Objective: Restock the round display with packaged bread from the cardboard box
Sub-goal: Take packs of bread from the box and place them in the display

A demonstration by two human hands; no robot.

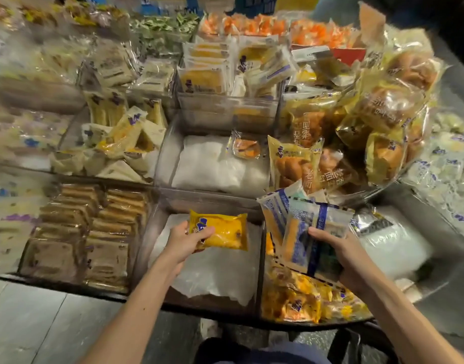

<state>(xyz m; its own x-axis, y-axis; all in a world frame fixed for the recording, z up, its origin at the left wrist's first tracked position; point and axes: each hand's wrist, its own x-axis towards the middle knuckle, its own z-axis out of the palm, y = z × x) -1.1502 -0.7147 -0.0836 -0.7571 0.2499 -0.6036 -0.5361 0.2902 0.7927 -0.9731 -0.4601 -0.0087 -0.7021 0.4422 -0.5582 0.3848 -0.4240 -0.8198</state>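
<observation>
Left hand pinches one yellow bread packet by its left edge, held above the white-lined front compartment of the round display. Right hand grasps a fanned stack of blue-striped packets over the adjacent compartment of yellow packets

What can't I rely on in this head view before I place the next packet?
Cardboard box: outside the head view's frame.
Blue-striped packets in the right hand: overlapping, count unclear.
Fingers of the left hand: hidden under the yellow packet.
Display's left side: blurred, labels unreadable.
Near compartment: floor covered by white liner.
</observation>
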